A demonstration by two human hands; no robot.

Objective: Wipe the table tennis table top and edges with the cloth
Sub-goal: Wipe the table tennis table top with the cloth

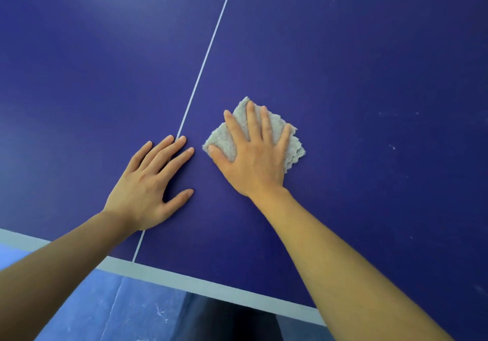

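Note:
A dark blue table tennis table (pixel 356 63) fills the view, with a thin white centre line (pixel 208 47) running from the near edge up to the top. A folded grey fluffy cloth (pixel 294 142) lies flat on the top, just right of that line. My right hand (pixel 253 153) presses on the cloth with straight, spread fingers; the thumb lies at the cloth's left corner. My left hand (pixel 153 182) rests flat on the bare table, fingers straight, its fingertips touching the centre line.
The table's white near edge band (pixel 211 286) runs diagonally across the bottom. Below it is a blue floor (pixel 126 314) with scuff marks and a dark shape under the table. Small pale specks dot the table top at the right (pixel 393 147).

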